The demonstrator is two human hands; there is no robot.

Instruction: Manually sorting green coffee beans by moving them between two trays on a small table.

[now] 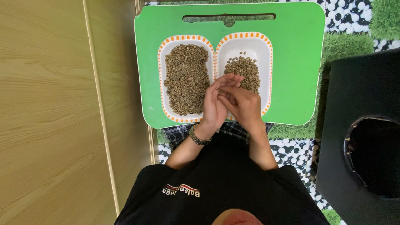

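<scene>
I am looking down on a green tray [291, 62] carrying two white dishes with orange-dashed rims, the left dish [186, 41] lying full of greenish beans [186, 79] and the right dish [260, 46] holding a smaller heap [243, 68]. My left hand [216, 104] is cupping half open, palm turned inward, while my right hand [243, 104] is pressing curled fingers against it over the dishes' near ends. I cannot tell whether beans are lying between them.
</scene>
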